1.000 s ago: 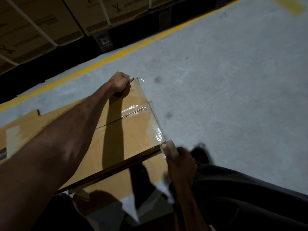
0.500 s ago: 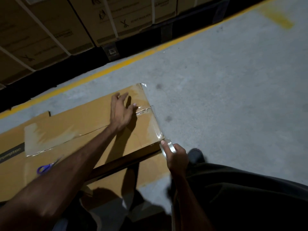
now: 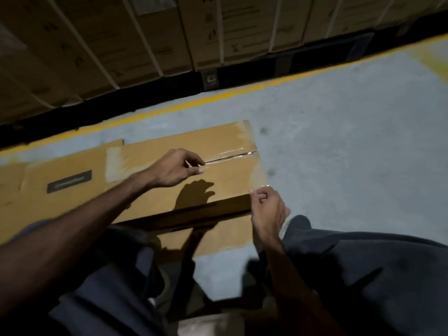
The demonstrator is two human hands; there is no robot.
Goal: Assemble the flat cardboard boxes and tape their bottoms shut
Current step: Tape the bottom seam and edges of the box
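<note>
I have the cardboard box [image 3: 194,166] lying on the concrete floor [image 3: 339,141], just this side of the yellow line [image 3: 218,95], with my knees close against its near edge. Its taped bottom faces up. The long axis runs left to right across my view, roughly parallel to the yellow line, and the centre seam [image 3: 230,156] follows that same axis out to the right-hand end. Clear tape [image 3: 257,170] crosses that right end from the far edge to the near corner.

My left hand [image 3: 177,169] sits over the middle of the panel, fingers [image 3: 194,157] curled, thumb and forefinger nearly meeting at the seam; I think they pinch nothing, though motion blur leaves me unsure. My right hand [image 3: 266,209] is at the near right corner, fingertips closed on the tape tail where it wraps over the edge.

I judge the box light and fairly stiff along its folds, but the big panel will bow under a hard press, so I would push with flat fingers near the seam and edges, where the flaps back each other. To lift or turn it, the corners and folded edges are the places to take hold. The tape is slick on its back, sticky underneath, and wrinkles easily, so I would smooth it outward from the seam.
</note>
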